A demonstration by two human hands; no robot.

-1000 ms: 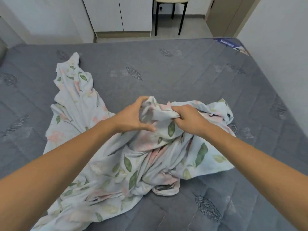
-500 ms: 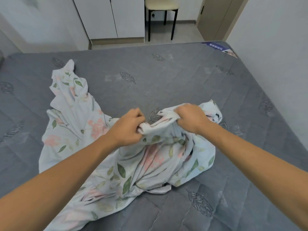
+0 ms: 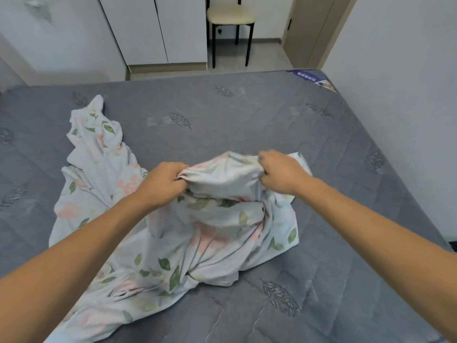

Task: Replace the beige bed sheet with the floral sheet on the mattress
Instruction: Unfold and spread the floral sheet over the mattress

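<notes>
Mattress (image 3: 247,107) fabric, grey and quilted with leaf motifs, lies bare around our floral sheet (image 3: 217,233), which sits crumpled on it, one tail trailing toward the far left. Our forearms cover part of the cloth, and its near end runs out of view at the bottom edge. Our left hand (image 3: 162,185) and right hand (image 3: 280,173) each clench a bunched edge, fingers curled tight, stretching a raised span of sheet between them.
</notes>
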